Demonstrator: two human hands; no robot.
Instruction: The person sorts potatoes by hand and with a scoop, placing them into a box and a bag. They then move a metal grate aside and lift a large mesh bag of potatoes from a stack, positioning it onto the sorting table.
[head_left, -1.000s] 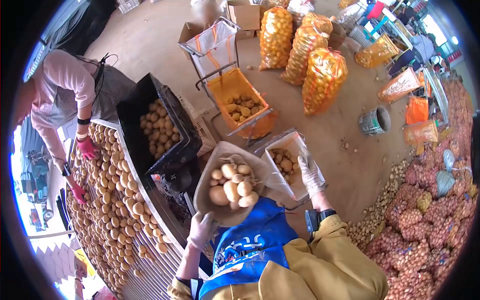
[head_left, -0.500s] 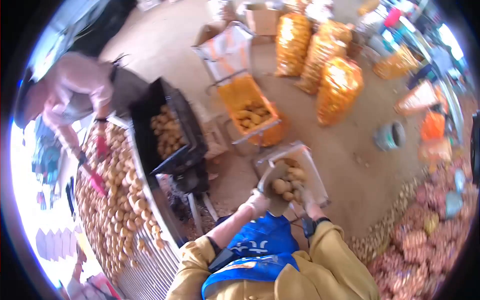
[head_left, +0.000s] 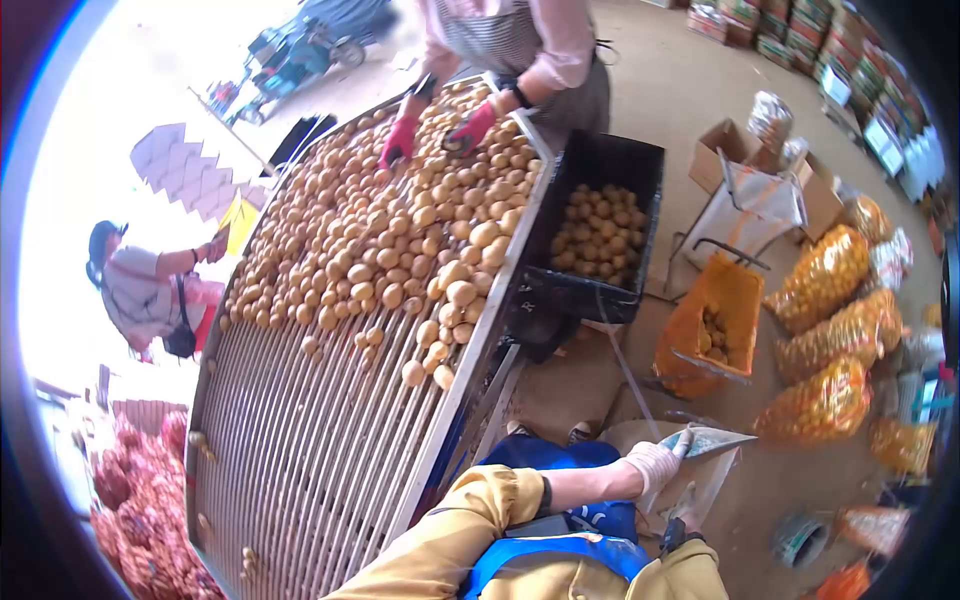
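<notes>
My left hand [head_left: 655, 466], in a pale glove, is closed on the handle of a metal scoop [head_left: 712, 441] at the lower right. The scoop lies over a light-coloured bag-lined container [head_left: 708, 482]; no potatoes show in it. Below it, close to the container, is my right hand [head_left: 686, 512], small and partly hidden, so its fingers are unclear. To the left, potatoes [head_left: 390, 240] cover the upper part of a slatted sorting table [head_left: 310, 430]. A black crate [head_left: 650, 170] of potatoes stands beside the table.
Across the table a person in pink gloves [head_left: 470, 130] handles potatoes. Another person [head_left: 150, 285] stands at the far left. An orange bag-lined cart [head_left: 675, 350] holds potatoes, with filled bags [head_left: 815, 400] to its right. A bucket [head_left: 800, 540] sits lower right.
The view has swung left, so the table and crate appear further right. The potatoes seen in the scoop earlier no longer show. My right hand is now lower, away from the scoop's mouth.
</notes>
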